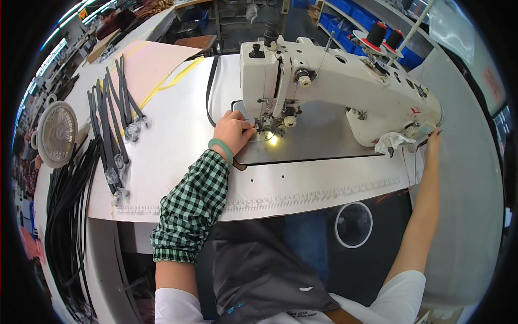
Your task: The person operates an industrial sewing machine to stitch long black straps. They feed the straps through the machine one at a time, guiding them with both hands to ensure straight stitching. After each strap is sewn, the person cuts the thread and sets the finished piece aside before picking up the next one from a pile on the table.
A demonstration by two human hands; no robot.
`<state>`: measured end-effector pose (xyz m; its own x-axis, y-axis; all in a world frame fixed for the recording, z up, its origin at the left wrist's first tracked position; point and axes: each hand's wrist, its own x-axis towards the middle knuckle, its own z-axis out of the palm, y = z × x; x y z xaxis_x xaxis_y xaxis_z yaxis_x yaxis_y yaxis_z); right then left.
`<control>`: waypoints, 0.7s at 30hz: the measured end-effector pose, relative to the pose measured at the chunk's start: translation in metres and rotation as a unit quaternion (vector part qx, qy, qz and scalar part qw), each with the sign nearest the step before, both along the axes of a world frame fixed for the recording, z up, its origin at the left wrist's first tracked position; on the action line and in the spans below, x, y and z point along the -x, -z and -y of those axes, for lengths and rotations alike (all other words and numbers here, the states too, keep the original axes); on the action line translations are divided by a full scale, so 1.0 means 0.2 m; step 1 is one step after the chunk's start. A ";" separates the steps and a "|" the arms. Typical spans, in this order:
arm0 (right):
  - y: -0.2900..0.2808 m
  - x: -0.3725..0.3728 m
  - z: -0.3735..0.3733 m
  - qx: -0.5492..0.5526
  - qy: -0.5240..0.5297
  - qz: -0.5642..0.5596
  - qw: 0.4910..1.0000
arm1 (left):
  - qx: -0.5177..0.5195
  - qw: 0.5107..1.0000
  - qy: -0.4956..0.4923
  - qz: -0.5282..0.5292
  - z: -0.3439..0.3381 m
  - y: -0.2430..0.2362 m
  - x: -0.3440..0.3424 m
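Note:
A white sewing machine (pixel 334 73) stands over a grey metal bed plate (pixel 318 135), its small lamp lighting the needle area. My left hand (pixel 233 132) is closed beside the presser foot (pixel 265 123), fingertips pinched together. A narrow black strap (pixel 209 92) curves down from behind the machine head and runs in under this hand, which grips its end; the exact tip is hidden. My right hand (pixel 433 139) reaches to the machine's right end, touching it near the dial; most of its fingers are hidden there.
Black straps with clear-wrapped ends (pixel 113 135) lie on the white table at left, near a small round fan (pixel 56 134). More long black straps (pixel 67 216) hang over the left edge. Thread spools (pixel 376 33) stand behind the machine. White cloth (pixel 391 141) is tucked by its base.

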<state>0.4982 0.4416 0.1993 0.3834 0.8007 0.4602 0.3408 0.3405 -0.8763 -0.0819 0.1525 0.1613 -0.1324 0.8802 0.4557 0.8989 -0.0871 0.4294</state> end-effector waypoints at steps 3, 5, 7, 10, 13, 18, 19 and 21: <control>-0.08 0.09 -0.01 0.049 0.088 0.083 0.992 | 0.009 1.000 -0.013 -0.018 0.03 0.01 0.03; -0.25 0.05 -0.04 0.037 0.127 0.245 0.960 | 0.003 1.000 -0.011 -0.020 0.02 0.00 0.02; -0.37 0.07 -0.04 0.042 0.134 0.332 0.933 | -0.002 1.000 -0.016 -0.019 0.03 0.00 0.02; -0.44 0.15 -0.02 0.076 0.105 0.344 0.930 | -0.007 0.999 -0.027 -0.030 0.03 0.01 0.02; -0.38 0.05 -0.05 0.111 0.079 0.268 0.954 | -0.016 0.999 -0.019 -0.035 0.01 0.01 0.00; -0.18 0.04 -0.05 0.025 0.129 0.176 0.976 | -0.008 0.999 -0.018 -0.028 0.01 0.01 0.00; -0.16 0.06 -0.05 0.023 0.126 0.181 0.975 | -0.008 0.999 -0.015 -0.028 0.02 0.01 0.01; -0.14 0.09 -0.06 0.018 0.121 0.190 0.974 | -0.006 0.994 -0.055 -0.096 0.06 0.00 0.02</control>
<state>0.4809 0.4530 0.2265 0.3706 0.7265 0.5786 0.7092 0.1808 -0.6814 -0.0864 0.1406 0.1621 -0.1383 0.8594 0.4923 0.9683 0.0129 0.2495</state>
